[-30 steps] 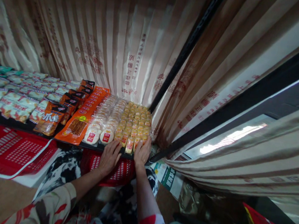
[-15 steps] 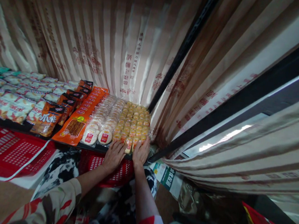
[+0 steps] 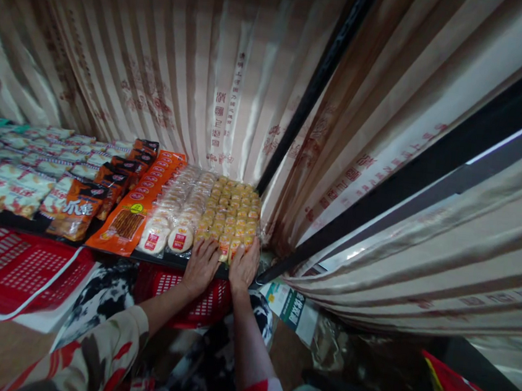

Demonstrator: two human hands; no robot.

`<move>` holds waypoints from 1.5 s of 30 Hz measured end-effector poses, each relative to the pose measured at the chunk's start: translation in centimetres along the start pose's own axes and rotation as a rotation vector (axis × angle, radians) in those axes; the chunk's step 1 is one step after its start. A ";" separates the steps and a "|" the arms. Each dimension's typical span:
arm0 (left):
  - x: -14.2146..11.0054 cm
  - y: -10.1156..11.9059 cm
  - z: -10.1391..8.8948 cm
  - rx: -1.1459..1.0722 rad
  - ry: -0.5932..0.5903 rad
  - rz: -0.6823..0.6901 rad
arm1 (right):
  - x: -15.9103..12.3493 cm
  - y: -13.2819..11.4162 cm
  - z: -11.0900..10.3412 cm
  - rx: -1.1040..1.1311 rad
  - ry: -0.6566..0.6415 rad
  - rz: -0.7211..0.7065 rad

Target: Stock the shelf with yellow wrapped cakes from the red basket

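Rows of small yellow wrapped snacks [image 3: 233, 208] fill the right end of the shelf. My left hand [image 3: 202, 267] lies over the front of these rows, its fingers stretched forward and touching the nearest packs. At the right corner, my right hand [image 3: 244, 265] rests the same way, fingers extended along the front packs. A few yellow snacks show between the two hands. Left of them are rows of round white cakes [image 3: 180, 238] in clear wrappers with red labels. Beside those lies an orange bag [image 3: 122, 224] of stick-shaped snacks. What lies under my palms is hidden.
A red plastic basket [image 3: 177, 286] is under the shelf, and a bigger red basket [image 3: 15, 272] stands at left. Several bagged snacks [image 3: 19, 186] line the shelf's left part. A printed curtain [image 3: 184, 75] hangs behind, with a black pole [image 3: 296, 131] at the right corner.
The view has shifted slightly, moving the shelf goods a little leftward in the picture. Both hands stay on the front of the yellow snacks with hardly any change.
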State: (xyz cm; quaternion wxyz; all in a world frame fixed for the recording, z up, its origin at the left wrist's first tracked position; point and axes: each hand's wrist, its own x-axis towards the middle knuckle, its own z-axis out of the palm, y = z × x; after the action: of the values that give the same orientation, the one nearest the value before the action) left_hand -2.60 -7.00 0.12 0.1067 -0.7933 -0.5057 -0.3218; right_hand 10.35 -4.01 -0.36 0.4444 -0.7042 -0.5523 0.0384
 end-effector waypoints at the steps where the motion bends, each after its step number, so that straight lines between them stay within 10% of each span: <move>1: 0.1 0.0 0.1 0.002 0.001 0.003 | 0.0 0.0 0.0 -0.001 0.001 -0.001; 45: 0.5 -1.0 1.4 -0.022 0.016 0.244 | 0.2 0.5 -0.8 0.195 -0.065 0.031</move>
State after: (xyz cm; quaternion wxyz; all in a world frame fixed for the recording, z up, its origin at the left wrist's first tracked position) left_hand -2.77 -5.45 -0.78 0.1405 -0.8473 -0.4012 -0.3183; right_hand 11.20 -4.33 -0.14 0.4921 -0.6645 -0.5492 0.1213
